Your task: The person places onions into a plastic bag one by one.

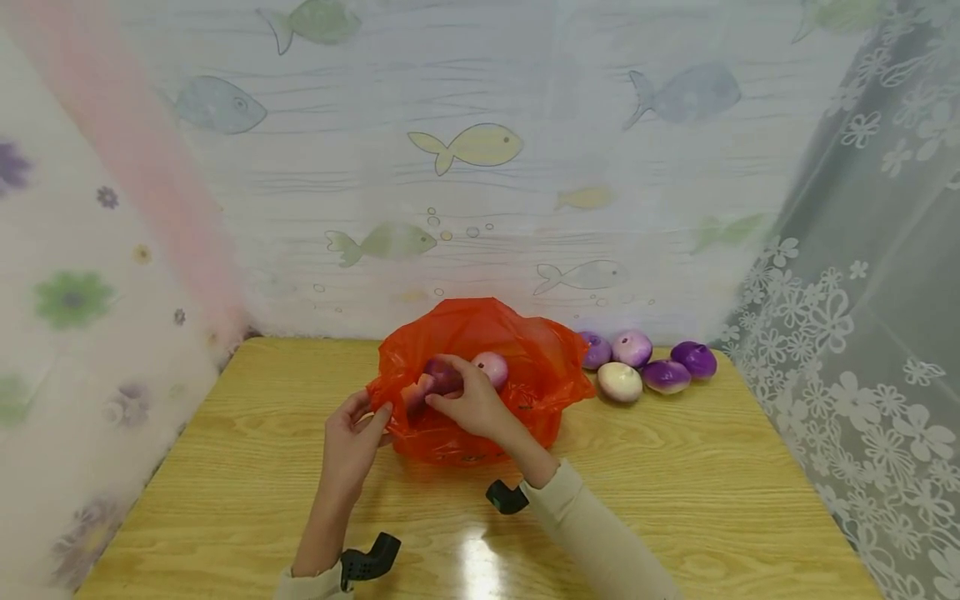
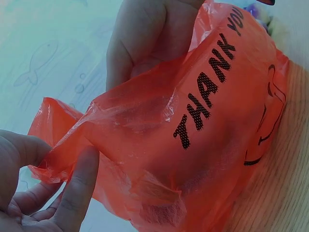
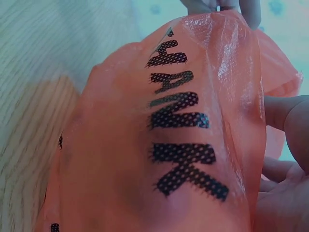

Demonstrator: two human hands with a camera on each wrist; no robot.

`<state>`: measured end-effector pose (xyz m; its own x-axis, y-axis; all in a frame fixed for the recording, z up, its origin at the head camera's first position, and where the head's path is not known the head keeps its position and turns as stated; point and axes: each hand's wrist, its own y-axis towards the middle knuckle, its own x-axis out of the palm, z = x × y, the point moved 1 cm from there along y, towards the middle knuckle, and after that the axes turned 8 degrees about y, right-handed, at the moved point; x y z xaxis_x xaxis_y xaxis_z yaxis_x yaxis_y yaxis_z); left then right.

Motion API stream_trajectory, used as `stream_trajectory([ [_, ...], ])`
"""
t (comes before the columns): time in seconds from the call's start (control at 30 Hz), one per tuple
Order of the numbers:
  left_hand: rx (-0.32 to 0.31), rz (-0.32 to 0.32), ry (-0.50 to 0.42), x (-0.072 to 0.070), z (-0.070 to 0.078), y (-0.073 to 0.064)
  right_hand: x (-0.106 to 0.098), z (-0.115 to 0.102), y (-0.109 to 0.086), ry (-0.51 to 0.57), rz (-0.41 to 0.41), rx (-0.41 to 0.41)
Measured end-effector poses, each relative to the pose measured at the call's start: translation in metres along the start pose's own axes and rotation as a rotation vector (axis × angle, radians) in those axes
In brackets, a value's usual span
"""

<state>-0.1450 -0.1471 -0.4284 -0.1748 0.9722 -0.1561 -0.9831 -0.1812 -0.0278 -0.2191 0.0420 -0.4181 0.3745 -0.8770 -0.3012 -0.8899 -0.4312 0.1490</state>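
Note:
On the table stands a red plastic bag [image 1: 480, 321], its mouth spread toward me. My left hand [image 1: 351, 437] pinches the bag's left rim between thumb and fingers, as the left wrist view also shows. My right hand [image 1: 476, 404] reaches into the mouth and holds a dark purple onion [image 1: 441, 373] by its side. Beside it in the bag lies a paler purple onion [image 1: 492, 367]. In the right wrist view the bag's printed front [image 3: 111, 145] hides the fingertips and most of the contents.
To the right of the bag sit several more onions: a white one [image 1: 620, 382], a pale purple one [image 1: 632, 347] and dark purple ones [image 1: 693, 360]. The wooden table [image 1: 675, 492] ends at a fish-printed curtain [image 1: 480, 208] behind, with flowered curtains at both sides.

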Motion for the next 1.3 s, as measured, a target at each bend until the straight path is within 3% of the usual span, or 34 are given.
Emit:
stream_trajectory([
  [0.23,0.005,0.009,-0.011,0.001,-0.001,-0.001,-0.003,0.000,-0.004,0.035,0.022,-0.051],
  [0.5,0.000,0.010,-0.012,0.001,0.000,-0.003,-0.009,-0.007,-0.014,0.144,0.032,-0.088],
  [0.73,-0.007,0.003,-0.003,0.002,0.002,-0.003,-0.024,-0.028,-0.034,0.301,0.024,-0.084],
  [0.87,-0.005,-0.002,0.000,0.003,0.002,-0.002,-0.038,-0.043,-0.045,0.360,0.056,-0.131],
  [1.1,-0.003,0.018,0.009,0.002,0.003,-0.002,-0.067,-0.054,-0.068,0.428,0.190,-0.257],
  [1.3,0.002,0.008,-0.010,0.001,0.005,-0.004,-0.087,-0.038,-0.085,0.691,0.434,-0.520],
])
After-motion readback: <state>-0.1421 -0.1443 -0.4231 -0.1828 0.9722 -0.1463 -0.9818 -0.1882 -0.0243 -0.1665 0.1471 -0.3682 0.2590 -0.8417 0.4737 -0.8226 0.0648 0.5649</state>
